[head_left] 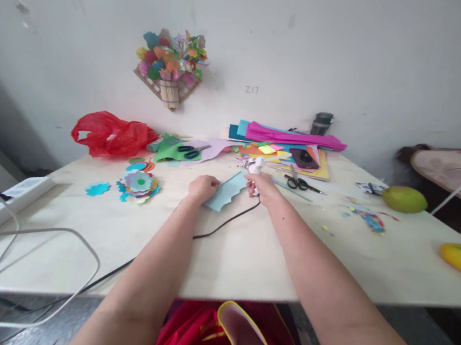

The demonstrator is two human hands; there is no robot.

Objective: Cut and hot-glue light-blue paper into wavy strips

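A light blue sheet of paper [228, 192] with a scalloped lower edge lies on the table in front of me. My left hand [203, 188] is closed at its left edge, fingers curled over the paper. In my right hand [263, 188] is a white glue gun [255, 167], gripped by its handle above the paper's right end. From the handle a black cord [228, 221] runs down and left across the table. The glue gun's nozzle is too small to make out clearly.
Left of my hands are stacked paper flowers [139, 182], a blue paper shape [98, 188], a red plastic bag [110, 134] and a power strip [20, 190]. Black scissors [299, 183], a phone [303, 158], rolled pink paper [294, 136] and a mango [404, 199] lie rightward.
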